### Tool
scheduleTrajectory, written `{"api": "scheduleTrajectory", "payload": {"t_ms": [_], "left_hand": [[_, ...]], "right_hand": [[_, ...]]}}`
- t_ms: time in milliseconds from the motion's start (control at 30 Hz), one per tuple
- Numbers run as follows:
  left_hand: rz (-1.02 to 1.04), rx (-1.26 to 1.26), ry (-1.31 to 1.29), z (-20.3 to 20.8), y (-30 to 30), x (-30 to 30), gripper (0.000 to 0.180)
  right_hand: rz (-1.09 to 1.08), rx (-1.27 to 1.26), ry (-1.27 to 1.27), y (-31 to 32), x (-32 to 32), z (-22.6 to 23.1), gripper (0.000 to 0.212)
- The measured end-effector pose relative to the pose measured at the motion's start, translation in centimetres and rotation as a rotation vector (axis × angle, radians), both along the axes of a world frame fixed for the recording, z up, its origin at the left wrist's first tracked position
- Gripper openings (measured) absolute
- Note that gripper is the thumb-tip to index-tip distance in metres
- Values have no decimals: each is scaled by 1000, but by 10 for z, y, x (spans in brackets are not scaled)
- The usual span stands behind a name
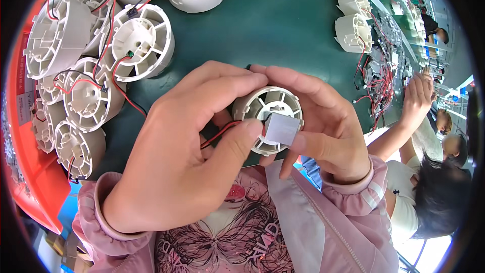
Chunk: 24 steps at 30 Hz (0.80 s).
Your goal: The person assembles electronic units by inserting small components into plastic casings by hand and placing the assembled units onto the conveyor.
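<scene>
The left hand (pixel 184 146) and right hand (pixel 328 121) are cupped around a white spoked housing (pixel 286 108) above the near side of the table (pixel 242 35); a silver square plate (pixel 282 129) is flanked by both thumbs (pixel 318 145).

A spoked housing (pixel 275 106) sits between the left fingers (pixel 225 85) and right fingers (pixel 305 82), above the near part of the worktop (pixel 262 30); a square pad (pixel 283 129) lies over its lower-right part. More housings (pixel 136 40) crowd the left, a bin (pixel 38 182) beyond them. A far-right row of housings (pixel 352 33) stands left of tangled wires (pixel 384 83); a co-worker's hand (pixel 418 91) is further right.
</scene>
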<state>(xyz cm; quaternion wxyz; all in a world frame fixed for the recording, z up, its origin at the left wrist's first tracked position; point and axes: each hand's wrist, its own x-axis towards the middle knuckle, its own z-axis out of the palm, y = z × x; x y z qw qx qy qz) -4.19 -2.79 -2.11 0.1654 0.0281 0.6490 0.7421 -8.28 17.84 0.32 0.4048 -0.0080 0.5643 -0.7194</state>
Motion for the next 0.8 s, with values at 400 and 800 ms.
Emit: {"api": "scheduleTrajectory", "payload": {"t_ms": [400, 800], "left_hand": [[-58, -92, 37, 4, -1, -1, 52], [27, -205, 100, 6, 11, 2, 49]], "right_hand": [[-34, 41, 31, -2, 1, -1, 58], [20, 82, 104, -4, -9, 0, 54]]}}
